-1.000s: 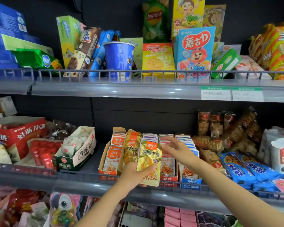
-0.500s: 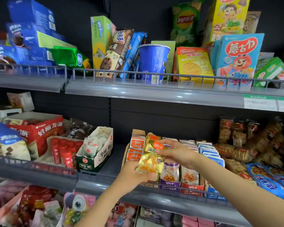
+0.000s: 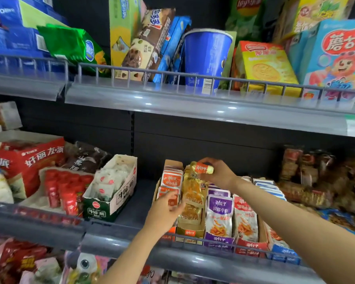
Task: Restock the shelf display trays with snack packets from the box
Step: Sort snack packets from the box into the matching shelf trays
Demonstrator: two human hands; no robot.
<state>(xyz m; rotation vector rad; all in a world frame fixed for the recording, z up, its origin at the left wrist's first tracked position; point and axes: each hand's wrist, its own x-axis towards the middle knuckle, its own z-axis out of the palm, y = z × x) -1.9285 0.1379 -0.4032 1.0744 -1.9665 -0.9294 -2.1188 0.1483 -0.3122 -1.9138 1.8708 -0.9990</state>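
On the middle shelf [image 3: 193, 257], left to right: red pouches in an open carton [image 3: 62, 193]; a green-and-white display box [image 3: 111, 193] of pale packets; a bare strip of shelf floor; then the row of upright display trays [image 3: 219, 240] that the task concerns, orange, gold, purple, red and blue in turn.

At the near left of that row, left hand [image 3: 164, 212]: fingers loosely curled against the front packets of the orange tray [image 3: 171, 179], steadying or parting them; blurred, so impossible to tell whether anything is pinched. Judged a supporting hand only.

Just right of it, gold tray [image 3: 190, 232], second in the row and partly filled. Above its far end, gold snack packet [image 3: 195, 187]: long axis near vertical, lower edge already down among the packets in the tray, top tilted slightly toward the far right.

At the top of that packet, right hand [image 3: 219, 173]: narrow pinch, thumb and fingertips closed on the folded red-and-gold top seal. Clearly the nearer and the governing hand, directly over the slot.

Relation deciding the coming move: packet straight above its own tray, aligned with the row's upright stacking, so probably a short push down and toward the far side, then release. Risk, as judged: catching on the neighbouring orange packets to the left.

Farther right: purple, red and blue trays well stocked; beyond them, loose dark wrapped snacks [image 3: 316, 181]. Supply box not in view.
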